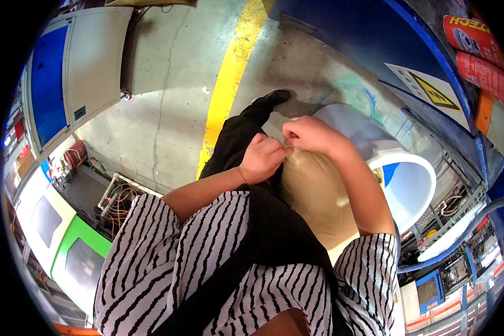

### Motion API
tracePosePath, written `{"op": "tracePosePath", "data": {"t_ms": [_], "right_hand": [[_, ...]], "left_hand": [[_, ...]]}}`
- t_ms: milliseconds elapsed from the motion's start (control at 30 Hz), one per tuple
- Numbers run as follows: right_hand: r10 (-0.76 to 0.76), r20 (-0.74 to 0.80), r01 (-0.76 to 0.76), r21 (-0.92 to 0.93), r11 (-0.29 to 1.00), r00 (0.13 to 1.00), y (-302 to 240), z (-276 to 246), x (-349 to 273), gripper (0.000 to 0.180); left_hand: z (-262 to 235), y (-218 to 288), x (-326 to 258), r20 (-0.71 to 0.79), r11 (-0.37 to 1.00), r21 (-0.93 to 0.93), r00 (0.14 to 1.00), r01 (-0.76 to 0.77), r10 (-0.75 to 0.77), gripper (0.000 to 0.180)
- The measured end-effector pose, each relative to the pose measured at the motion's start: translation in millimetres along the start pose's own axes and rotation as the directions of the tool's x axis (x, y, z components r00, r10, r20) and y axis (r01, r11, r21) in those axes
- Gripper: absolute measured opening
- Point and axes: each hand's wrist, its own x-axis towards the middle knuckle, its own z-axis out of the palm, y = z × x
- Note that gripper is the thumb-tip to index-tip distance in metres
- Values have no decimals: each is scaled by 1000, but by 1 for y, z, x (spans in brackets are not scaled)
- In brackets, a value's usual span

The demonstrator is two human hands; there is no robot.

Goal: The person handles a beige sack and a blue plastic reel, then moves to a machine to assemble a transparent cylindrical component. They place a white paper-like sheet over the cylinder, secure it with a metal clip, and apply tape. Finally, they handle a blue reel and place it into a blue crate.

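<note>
A large beige sack [317,190] bulges in front of my body, partly hidden by my right forearm. At its far upper end my left hand [262,159] is closed in a pinch, its fingertips on the sack's edge. Close beside it, almost touching, my right hand [309,134] also pinches there with curled fingers. Fine pale strands seem to show by the fingertips, too small to tell clearly. Just right of the sack lies a white plastic barrel [434,182] on its side, its round mouth toward me and something blue inside.
A yellow floor stripe [229,84] runs past my black shoe [275,98]. A blue machine panel with a warning sign [434,95] rises at the right, near red cans [487,78]. White and blue cabinets [95,67] stand left, above tangled cables [123,204].
</note>
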Motion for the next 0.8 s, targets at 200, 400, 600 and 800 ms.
{"op": "tracePosePath", "data": {"t_ms": [200,400,600,800], "right_hand": [[-53,-126,30,-173,985,991,8,5,-1,12],[434,-553,-299,321,899,711,64,-47,-42,8],[661,-372,495,869,0,652,0,-13,-48,6],[419,-503,-163,475,865,756,-15,1,-73,10]], "left_hand": [[-3,1,4,32,999,-18,998,46,-46,23],[2,5,-1,30,978,-111,984,178,-176,22],[21,-10,7,367,540,-628,825,560,-429,47],[37,-24,27,770,-121,-591,514,798,-378,36]]}}
